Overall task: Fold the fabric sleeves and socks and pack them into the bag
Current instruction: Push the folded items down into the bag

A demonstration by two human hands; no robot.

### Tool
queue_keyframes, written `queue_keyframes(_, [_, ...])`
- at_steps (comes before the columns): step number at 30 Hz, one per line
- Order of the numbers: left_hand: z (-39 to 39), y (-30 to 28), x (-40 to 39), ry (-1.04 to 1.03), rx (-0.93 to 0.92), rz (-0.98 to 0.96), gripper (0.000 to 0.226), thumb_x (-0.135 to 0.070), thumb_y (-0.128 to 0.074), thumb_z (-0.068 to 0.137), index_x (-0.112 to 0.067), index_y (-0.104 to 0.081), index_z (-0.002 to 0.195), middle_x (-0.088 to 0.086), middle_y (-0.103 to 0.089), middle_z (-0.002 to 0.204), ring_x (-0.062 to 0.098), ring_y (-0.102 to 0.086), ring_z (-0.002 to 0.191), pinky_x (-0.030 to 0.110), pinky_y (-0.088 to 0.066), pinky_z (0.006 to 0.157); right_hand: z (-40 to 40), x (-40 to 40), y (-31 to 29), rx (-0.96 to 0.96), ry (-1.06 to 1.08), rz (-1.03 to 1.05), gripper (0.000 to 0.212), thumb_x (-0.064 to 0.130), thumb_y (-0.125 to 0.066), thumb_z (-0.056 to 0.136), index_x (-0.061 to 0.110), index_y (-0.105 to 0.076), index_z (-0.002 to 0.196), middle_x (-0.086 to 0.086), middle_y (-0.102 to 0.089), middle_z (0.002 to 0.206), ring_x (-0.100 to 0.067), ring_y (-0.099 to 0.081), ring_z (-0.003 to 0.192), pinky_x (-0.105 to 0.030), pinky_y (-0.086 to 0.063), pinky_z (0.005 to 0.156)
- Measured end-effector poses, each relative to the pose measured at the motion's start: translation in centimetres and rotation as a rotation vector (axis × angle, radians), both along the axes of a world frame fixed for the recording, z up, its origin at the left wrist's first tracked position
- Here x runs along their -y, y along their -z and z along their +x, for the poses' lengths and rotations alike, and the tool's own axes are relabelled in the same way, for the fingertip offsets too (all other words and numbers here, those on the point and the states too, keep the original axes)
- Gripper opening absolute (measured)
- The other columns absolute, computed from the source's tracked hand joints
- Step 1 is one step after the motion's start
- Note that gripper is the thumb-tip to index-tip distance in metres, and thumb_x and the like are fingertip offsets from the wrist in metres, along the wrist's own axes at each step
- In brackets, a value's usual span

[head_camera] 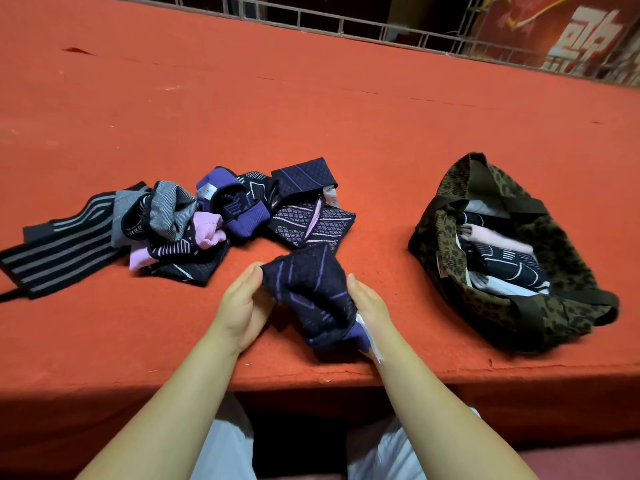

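Between the bag (pixel 450 244) and pile (pixel 166 223), left hand (pixel 242 303) and right hand (pixel 367 306) grip a dark sleeve (pixel 308 292).

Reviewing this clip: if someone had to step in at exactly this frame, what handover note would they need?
Left hand: pinches the left edge of the dark navy knitted sleeve with purple lines.
Right hand: grips the same sleeve's right side, a white tag showing at the wrist.
Sleeve is held just above the orange table near its front edge, fold unfinished.
Done: several folded pieces sit in the open leopard-print fabric bag on the right.
Left: finish this fold, bag it, then work through the tangled pile of striped, grey, pink and purple pieces on the left.
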State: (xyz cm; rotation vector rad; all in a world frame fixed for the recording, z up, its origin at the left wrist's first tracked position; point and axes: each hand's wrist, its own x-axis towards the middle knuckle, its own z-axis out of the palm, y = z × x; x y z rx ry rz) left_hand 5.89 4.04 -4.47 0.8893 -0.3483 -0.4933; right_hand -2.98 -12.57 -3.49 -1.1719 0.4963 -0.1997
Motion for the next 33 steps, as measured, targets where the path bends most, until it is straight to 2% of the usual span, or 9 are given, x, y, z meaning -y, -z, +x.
queue_keyframes(5, [0.4,-0.7,-0.4,-0.193,-0.057,-0.011,0.042,-0.060,-0.061,0.067,-0.021,-0.047,0.068,-0.008,-0.036,0.043,0.008,-0.040,0.043,0.020,-0.048,0.052,-0.1,-0.4,-0.1,0.044,0.052,0.043,0.024,0.019,-0.047,0.098,0.005,-0.060,0.084,0.001,-0.069,0.060,-0.009,-0.065,0.053,-0.018,-0.050,0.050])
queue_keyframes(7, [0.5,-0.7,-0.5,-0.298,-0.093,0.071,0.034,-0.053,-0.047,0.077,-0.019,-0.045,0.079,-0.006,-0.046,0.046,0.009,-0.047,0.046,0.021,-0.046,0.051,-0.1,-0.4,0.1,0.047,0.087,0.062,0.025,0.020,-0.045,0.099,0.004,-0.061,0.087,-0.001,-0.070,0.064,-0.010,-0.066,0.056,-0.019,-0.052,0.052])
queue_keyframes(9, [0.1,-0.4,-0.5,-0.414,-0.079,0.138,0.025,-0.042,-0.057,0.080,-0.019,-0.049,0.084,-0.005,-0.057,0.063,0.010,-0.053,0.062,0.025,-0.044,0.064,0.0,-0.8,-0.2,0.078,0.163,0.118,0.027,0.025,-0.046,0.098,0.004,-0.062,0.094,-0.008,-0.072,0.077,-0.017,-0.068,0.067,-0.027,-0.057,0.065])
queue_keyframes(13, [-2.9,0.1,-0.2,-0.375,0.455,0.424,0.021,-0.039,-0.056,0.071,-0.019,-0.057,0.079,-0.011,-0.062,0.077,-0.004,-0.053,0.075,0.011,-0.041,0.074,0.5,-1.0,0.0,0.152,0.293,0.229,0.027,0.024,-0.044,0.099,0.004,-0.062,0.106,-0.017,-0.067,0.105,-0.027,-0.064,0.091,-0.044,-0.048,0.095])
queue_keyframes(17, [-5.1,-0.5,0.9,-0.205,0.904,0.610,0.039,-0.041,-0.065,0.070,-0.022,-0.063,0.104,-0.011,-0.058,0.107,0.002,-0.053,0.105,0.017,-0.037,0.095,0.2,-1.7,-0.2,0.217,0.209,0.216,0.019,0.012,-0.044,0.098,0.004,-0.060,0.105,-0.010,-0.072,0.096,-0.022,-0.067,0.089,-0.033,-0.053,0.086])
queue_keyframes(21, [-4.5,-1.4,0.5,-0.227,0.950,0.783,0.068,-0.054,-0.064,0.065,-0.026,-0.052,0.127,-0.005,-0.045,0.135,0.009,-0.040,0.124,0.023,-0.027,0.106,-1.1,-3.0,-0.7,0.171,0.086,0.153,0.018,0.008,-0.048,0.095,0.007,-0.063,0.104,-0.007,-0.074,0.092,-0.017,-0.070,0.080,-0.029,-0.056,0.074])
queue_keyframes(27, [-3.7,-2.3,-0.2,-0.293,1.144,0.991,0.057,-0.059,-0.058,0.065,-0.025,-0.064,0.111,-0.007,-0.064,0.102,0.018,-0.055,0.099,0.042,-0.041,0.093,-2.2,-4.0,-1.6,0.088,-0.019,0.148,0.016,0.012,-0.050,0.095,0.012,-0.062,0.106,-0.007,-0.072,0.090,-0.017,-0.068,0.074,-0.029,-0.053,0.061])
queue_keyframes(30, [-3.4,-2.9,-0.6,-0.245,1.082,1.040,0.041,-0.063,-0.054,0.062,-0.034,-0.066,0.089,-0.005,-0.062,0.086,0.017,-0.052,0.087,0.033,-0.038,0.084,-2.6,-4.1,-2.1,0.085,-0.075,0.128,0.014,0.012,-0.050,0.096,0.011,-0.062,0.102,-0.005,-0.072,0.085,-0.016,-0.068,0.069,-0.030,-0.056,0.060])
queue_keyframes(33, [-3.1,-3.6,-1.2,-0.158,1.074,1.004,0.027,-0.063,-0.053,0.060,-0.038,-0.047,0.067,-0.010,-0.055,0.072,0.008,-0.045,0.078,0.024,-0.032,0.069,-2.7,-4.5,-2.5,0.064,-0.064,0.083,0.010,0.013,-0.051,0.095,0.012,-0.059,0.101,-0.004,-0.072,0.079,-0.015,-0.067,0.063,-0.029,-0.055,0.059])
